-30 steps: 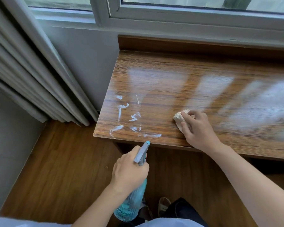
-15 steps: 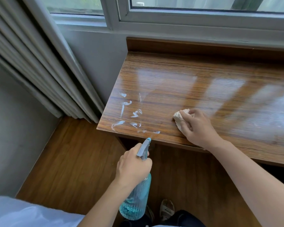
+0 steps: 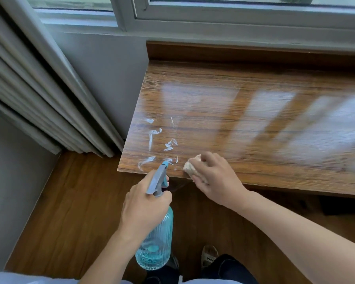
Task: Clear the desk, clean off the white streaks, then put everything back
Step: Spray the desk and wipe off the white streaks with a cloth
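A wooden desk (image 3: pixel 254 119) is seen under a window (image 3: pixel 234 9), its glossy top marked by white streaks (image 3: pixel 158 144) near the front left corner. A pale cloth (image 3: pixel 190 168) is pressed onto the desk's front edge by the right hand (image 3: pixel 215 177), just right of the streaks. A blue ribbed spray bottle (image 3: pixel 155 240) is gripped at the neck by the left hand (image 3: pixel 143 210), held in front of the desk, its grey nozzle (image 3: pixel 159 177) pointed toward the streaks. Grey curtains (image 3: pixel 39 89) are hung at the left, and a wooden floor (image 3: pixel 70 212) and a shoe (image 3: pixel 209 256) are seen below
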Demonstrator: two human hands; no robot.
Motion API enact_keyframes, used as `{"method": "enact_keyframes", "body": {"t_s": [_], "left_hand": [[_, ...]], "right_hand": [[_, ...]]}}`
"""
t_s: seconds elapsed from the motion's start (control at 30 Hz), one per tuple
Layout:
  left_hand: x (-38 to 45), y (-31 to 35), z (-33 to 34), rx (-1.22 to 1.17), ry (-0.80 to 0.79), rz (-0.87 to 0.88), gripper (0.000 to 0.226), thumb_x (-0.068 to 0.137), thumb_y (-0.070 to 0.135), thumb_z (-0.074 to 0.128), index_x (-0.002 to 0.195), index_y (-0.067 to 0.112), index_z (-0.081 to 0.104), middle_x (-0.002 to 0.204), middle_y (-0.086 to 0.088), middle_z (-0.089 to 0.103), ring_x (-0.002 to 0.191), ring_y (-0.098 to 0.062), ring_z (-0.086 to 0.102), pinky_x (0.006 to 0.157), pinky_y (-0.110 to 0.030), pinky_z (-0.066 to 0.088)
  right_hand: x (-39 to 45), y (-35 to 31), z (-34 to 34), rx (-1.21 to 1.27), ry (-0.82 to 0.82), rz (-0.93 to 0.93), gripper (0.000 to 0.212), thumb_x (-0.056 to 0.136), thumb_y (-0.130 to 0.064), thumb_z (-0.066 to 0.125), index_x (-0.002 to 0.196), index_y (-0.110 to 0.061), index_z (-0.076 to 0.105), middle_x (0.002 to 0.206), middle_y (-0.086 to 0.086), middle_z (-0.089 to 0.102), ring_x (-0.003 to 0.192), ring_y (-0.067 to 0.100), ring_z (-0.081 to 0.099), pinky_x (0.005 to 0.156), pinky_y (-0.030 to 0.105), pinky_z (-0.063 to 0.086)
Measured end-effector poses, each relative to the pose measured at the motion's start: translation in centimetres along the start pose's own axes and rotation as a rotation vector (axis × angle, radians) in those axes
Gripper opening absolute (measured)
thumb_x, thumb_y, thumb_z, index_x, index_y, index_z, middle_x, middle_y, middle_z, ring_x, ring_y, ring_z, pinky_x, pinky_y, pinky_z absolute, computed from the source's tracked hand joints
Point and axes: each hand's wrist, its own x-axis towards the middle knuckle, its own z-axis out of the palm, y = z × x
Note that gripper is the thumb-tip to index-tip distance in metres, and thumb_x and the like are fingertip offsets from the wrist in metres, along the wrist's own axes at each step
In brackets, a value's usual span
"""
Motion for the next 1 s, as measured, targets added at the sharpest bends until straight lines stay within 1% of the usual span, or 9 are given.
{"method": "enact_keyframes", "body": {"t_s": [0.1, 0.2, 0.27, 0.37, 0.47, 0.63, 0.77, 0.83, 1.0], "left_hand": [[0.9, -0.3, -1.3, -0.012, 0.002, 0.025, 0.026, 0.088, 0.01, 0.063, 0.098, 0.034, 0.057, 0.061, 0.009, 0.046, 0.048, -0.006, 0.049, 0.048, -0.02, 0.034], [1.7, -0.7, -2.1, -0.016, -0.001, 0.028, 0.028, 0.089, 0.011, 0.064, 0.103, 0.034, 0.056, 0.063, 0.008, 0.046, 0.051, -0.013, 0.048, 0.047, -0.02, 0.035], [2.1, -0.9, -2.5, -0.012, -0.003, 0.036, 0.027, 0.088, 0.012, 0.064, 0.104, 0.032, 0.057, 0.064, 0.007, 0.048, 0.052, -0.014, 0.048, 0.049, -0.024, 0.038], [2.6, -0.9, -2.8, -0.02, 0.006, 0.037, 0.028, 0.087, 0.012, 0.063, 0.105, 0.032, 0.058, 0.062, 0.007, 0.048, 0.051, -0.016, 0.046, 0.052, -0.029, 0.039], [2.8, -0.8, -3.1, -0.047, 0.006, 0.044, 0.028, 0.087, 0.011, 0.063, 0.105, 0.032, 0.059, 0.062, 0.008, 0.045, 0.052, -0.015, 0.044, 0.05, -0.025, 0.036], [3.0, -0.4, -3.3, -0.061, 0.01, 0.067, 0.028, 0.09, 0.01, 0.063, 0.106, 0.032, 0.057, 0.064, 0.007, 0.044, 0.054, -0.015, 0.044, 0.048, -0.021, 0.036], [3.1, -0.5, -3.5, -0.078, 0.016, 0.054, 0.028, 0.089, 0.011, 0.064, 0.1, 0.034, 0.055, 0.063, 0.007, 0.044, 0.054, -0.014, 0.045, 0.049, -0.024, 0.038], [3.2, -0.8, -3.6, -0.085, 0.005, 0.047, 0.029, 0.088, 0.011, 0.064, 0.099, 0.036, 0.055, 0.064, 0.006, 0.046, 0.053, -0.014, 0.045, 0.049, -0.023, 0.038], [3.4, -0.8, -3.7, -0.034, -0.013, 0.022, 0.023, 0.087, 0.011, 0.062, 0.094, 0.032, 0.055, 0.063, 0.007, 0.048, 0.053, -0.015, 0.045, 0.053, -0.025, 0.036]], "right_hand": [[0.7, 1.2, -0.4, 0.024, -0.021, 0.004, 0.032, 0.098, -0.034, 0.062, 0.126, -0.021, 0.066, 0.108, 0.004, 0.052, 0.092, 0.021, 0.05, 0.079, 0.036, 0.046], [3.0, 2.4, -0.8, -0.019, 0.106, 0.301, 0.028, 0.097, -0.032, 0.064, 0.118, -0.016, 0.069, 0.1, 0.003, 0.047, 0.087, 0.021, 0.048, 0.073, 0.039, 0.05], [3.5, 0.8, -0.1, -0.058, 0.148, 0.397, 0.027, 0.097, -0.032, 0.062, 0.117, -0.014, 0.066, 0.1, 0.003, 0.047, 0.087, 0.021, 0.048, 0.073, 0.036, 0.049], [2.1, -3.0, 1.7, -0.003, 0.066, 0.152, 0.033, 0.099, -0.035, 0.059, 0.126, -0.017, 0.063, 0.106, 0.004, 0.05, 0.091, 0.02, 0.047, 0.075, 0.034, 0.045], [2.5, -2.3, 1.5, -0.027, -0.026, -0.018, 0.037, 0.098, -0.038, 0.06, 0.13, -0.021, 0.063, 0.108, 0.004, 0.053, 0.093, 0.022, 0.05, 0.075, 0.037, 0.045], [5.9, -0.6, 1.1, -0.102, 0.122, 0.318, 0.03, 0.097, -0.033, 0.062, 0.121, -0.015, 0.066, 0.102, 0.005, 0.052, 0.09, 0.023, 0.048, 0.074, 0.037, 0.046], [3.4, -2.6, 1.7, -0.008, -0.001, 0.042, 0.033, 0.096, -0.029, 0.064, 0.126, -0.017, 0.061, 0.108, 0.004, 0.051, 0.094, 0.022, 0.049, 0.078, 0.036, 0.046], [3.7, -1.3, 1.1, -0.023, -0.035, -0.017, 0.032, 0.095, -0.03, 0.064, 0.125, -0.019, 0.063, 0.107, 0.004, 0.051, 0.093, 0.021, 0.049, 0.078, 0.036, 0.046], [9.8, 2.2, 1.1, -0.078, 0.11, 0.321, 0.026, 0.096, -0.026, 0.062, 0.119, -0.013, 0.066, 0.109, 0.009, 0.053, 0.097, 0.028, 0.051, 0.081, 0.043, 0.048]]}}
